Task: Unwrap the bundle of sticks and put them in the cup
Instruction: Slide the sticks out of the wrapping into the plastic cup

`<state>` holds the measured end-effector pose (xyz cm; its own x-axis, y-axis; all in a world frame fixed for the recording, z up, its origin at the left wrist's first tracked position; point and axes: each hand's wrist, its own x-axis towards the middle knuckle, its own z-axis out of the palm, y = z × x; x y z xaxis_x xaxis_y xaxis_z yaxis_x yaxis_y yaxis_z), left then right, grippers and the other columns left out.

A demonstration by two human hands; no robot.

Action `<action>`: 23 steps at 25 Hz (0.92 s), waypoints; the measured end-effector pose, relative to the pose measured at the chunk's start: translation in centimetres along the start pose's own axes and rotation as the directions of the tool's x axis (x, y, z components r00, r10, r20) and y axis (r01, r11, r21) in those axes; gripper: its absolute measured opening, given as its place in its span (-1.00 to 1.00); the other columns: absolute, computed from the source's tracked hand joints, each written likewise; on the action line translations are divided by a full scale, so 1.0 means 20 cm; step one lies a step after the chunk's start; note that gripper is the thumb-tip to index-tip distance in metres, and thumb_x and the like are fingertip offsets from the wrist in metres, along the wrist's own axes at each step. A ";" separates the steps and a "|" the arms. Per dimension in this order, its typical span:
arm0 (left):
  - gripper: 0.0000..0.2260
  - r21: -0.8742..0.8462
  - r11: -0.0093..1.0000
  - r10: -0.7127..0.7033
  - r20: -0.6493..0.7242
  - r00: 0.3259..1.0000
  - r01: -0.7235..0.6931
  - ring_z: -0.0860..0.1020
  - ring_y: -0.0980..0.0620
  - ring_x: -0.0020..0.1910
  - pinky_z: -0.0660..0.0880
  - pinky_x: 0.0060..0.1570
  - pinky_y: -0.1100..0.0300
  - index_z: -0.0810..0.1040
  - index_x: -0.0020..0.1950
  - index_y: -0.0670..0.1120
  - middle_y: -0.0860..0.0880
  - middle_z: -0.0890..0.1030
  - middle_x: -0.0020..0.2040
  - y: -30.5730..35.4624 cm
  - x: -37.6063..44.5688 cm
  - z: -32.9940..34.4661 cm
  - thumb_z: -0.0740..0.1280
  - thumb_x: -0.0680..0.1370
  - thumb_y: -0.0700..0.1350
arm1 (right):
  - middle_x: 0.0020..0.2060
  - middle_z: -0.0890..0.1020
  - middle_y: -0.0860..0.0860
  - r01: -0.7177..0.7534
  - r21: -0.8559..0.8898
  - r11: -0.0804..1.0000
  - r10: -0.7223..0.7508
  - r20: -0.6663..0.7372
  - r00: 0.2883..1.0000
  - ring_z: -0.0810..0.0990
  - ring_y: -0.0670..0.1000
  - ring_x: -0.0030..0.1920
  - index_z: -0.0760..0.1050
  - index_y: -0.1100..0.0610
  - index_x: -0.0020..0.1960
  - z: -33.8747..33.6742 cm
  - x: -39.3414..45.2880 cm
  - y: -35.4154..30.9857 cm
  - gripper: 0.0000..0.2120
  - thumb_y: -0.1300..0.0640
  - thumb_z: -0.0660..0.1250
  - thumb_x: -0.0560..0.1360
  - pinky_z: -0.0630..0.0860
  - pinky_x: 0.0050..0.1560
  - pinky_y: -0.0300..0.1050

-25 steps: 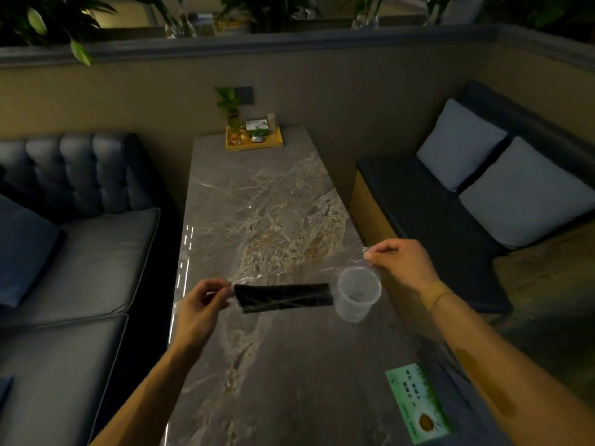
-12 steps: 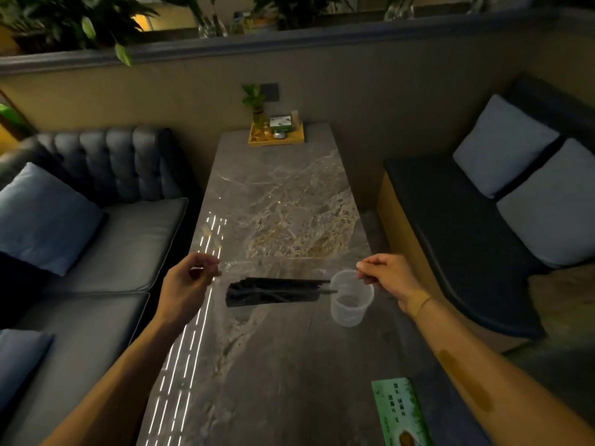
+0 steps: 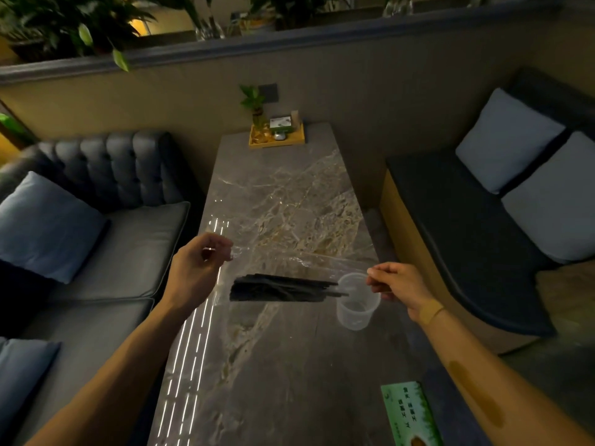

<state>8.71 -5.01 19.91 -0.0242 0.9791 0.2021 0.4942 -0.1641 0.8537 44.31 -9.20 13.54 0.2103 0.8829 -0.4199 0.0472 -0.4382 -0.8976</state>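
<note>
2 hands (image 3: pixel 196 268) (image 3: pixel 397 283) pinching clear wrap (image 3: pixel 302 259) w/ sticks (image 3: pixel 280 287) beside cup (image 3: pixel 355 304); card (image 3: pixel 410 413) text unreadable.

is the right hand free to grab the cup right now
Probably not yet. The right hand is right beside the cup with nothing between them, but its fingers pinch the clear wrap that carries the sticks; it would have to let go first.

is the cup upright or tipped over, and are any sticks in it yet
Upright: the cup stands on the table, mouth up. No sticks are inside; they lie level in clear wrap, tips just over its rim.
</note>
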 end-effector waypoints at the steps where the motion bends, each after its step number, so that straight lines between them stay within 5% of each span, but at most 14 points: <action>1: -0.74 0.003 1.000 0.014 0.009 1.000 -0.014 0.69 0.06 -0.22 0.56 -0.10 0.18 0.62 -0.16 0.18 0.08 0.70 -0.20 0.02 0.02 0.01 0.40 0.52 -0.23 | -0.28 0.69 0.06 -0.007 0.010 1.000 0.007 -0.006 1.000 0.59 -0.01 -0.31 0.61 0.11 -0.19 -0.01 0.01 0.01 -0.90 0.18 0.38 0.51 0.45 -0.27 -0.14; 11: -0.69 0.171 0.982 0.073 0.053 0.996 -0.081 0.62 0.30 -0.30 0.39 -0.30 0.58 0.58 -0.22 0.20 0.10 0.67 -0.34 0.23 0.13 0.09 0.39 0.48 -0.25 | -0.29 0.66 0.10 -0.075 0.084 0.994 0.076 -0.005 0.997 0.58 -0.01 -0.34 0.57 0.13 -0.21 -0.02 0.06 0.09 -0.86 0.23 0.35 0.53 0.37 -0.35 -0.17; 23: -0.87 0.277 0.945 0.143 0.129 0.981 -0.174 0.60 0.30 -0.32 0.40 -0.32 0.53 0.62 -0.11 0.01 0.11 0.63 -0.30 0.45 0.23 0.19 0.37 0.52 -0.23 | -0.26 0.65 0.08 -0.150 0.184 0.971 0.150 0.017 0.989 0.58 0.01 -0.31 0.56 0.13 -0.14 -0.07 0.15 0.16 -0.92 0.19 0.35 0.53 0.46 -0.30 -0.16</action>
<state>16.46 -1.46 26.75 0.1593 0.9528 0.2583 0.7118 -0.2922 0.6388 46.36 -8.25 9.60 0.1988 0.8098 -0.5520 -0.1652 -0.5275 -0.8334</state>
